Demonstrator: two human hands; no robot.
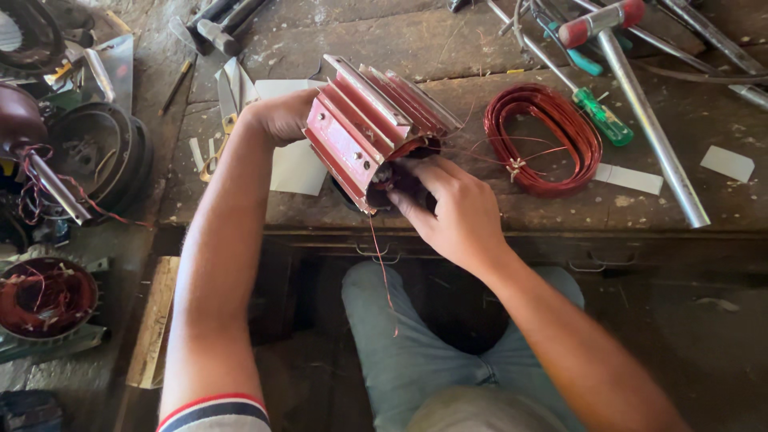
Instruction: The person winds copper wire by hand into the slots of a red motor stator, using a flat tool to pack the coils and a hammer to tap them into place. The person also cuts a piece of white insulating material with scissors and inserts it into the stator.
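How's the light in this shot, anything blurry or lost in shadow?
Head view: daylight falls evenly on the workbench, with glare on the metal pipe; the red finned motor housing is sharp; its open end under the right hand is dark; the space below the bench lies in shadow.

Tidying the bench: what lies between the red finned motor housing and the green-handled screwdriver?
In the head view, a coil of copper wire lies between the motor housing and the screwdriver.
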